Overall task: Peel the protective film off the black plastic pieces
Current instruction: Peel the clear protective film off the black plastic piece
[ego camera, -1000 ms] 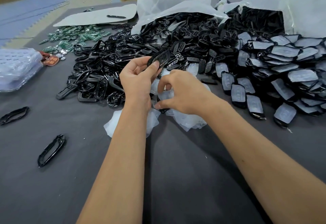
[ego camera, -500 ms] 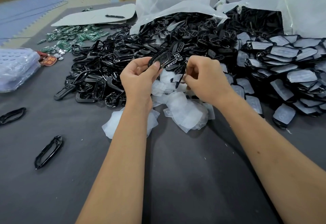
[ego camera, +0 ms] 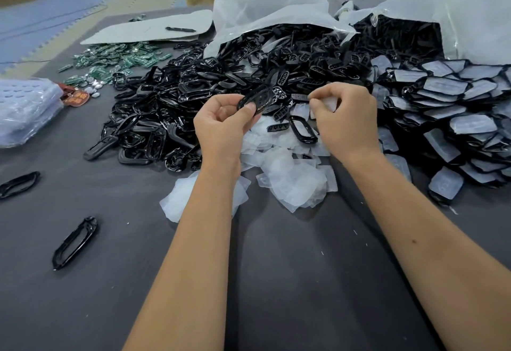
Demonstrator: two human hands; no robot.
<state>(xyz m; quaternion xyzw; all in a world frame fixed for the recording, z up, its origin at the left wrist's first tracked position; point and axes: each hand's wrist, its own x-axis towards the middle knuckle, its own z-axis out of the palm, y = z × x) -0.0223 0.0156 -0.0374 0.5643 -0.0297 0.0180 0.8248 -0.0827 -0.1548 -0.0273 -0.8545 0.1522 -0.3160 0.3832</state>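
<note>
Black plastic piece (ego camera: 255, 99) stays pinched in left hand (ego camera: 224, 126) above the worktop's middle, while right hand (ego camera: 345, 118) has lifted from the peeled film heap (ego camera: 293, 179), apparently pinching a film scrap (ego camera: 329, 103), so this piece looks done.

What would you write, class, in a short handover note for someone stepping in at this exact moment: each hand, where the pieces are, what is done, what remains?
Left hand: grips a black plastic piece, held up over the table.
Right hand: pinches a small bit of clear film beside that piece.
Peeled films lie in a loose heap below the hands.
Bare black pieces are piled to the left and behind.
Still covered: the stack of film-faced pieces on the right.
Left to do: drop the film, set the held piece down, then work through the right-hand stack.
</note>
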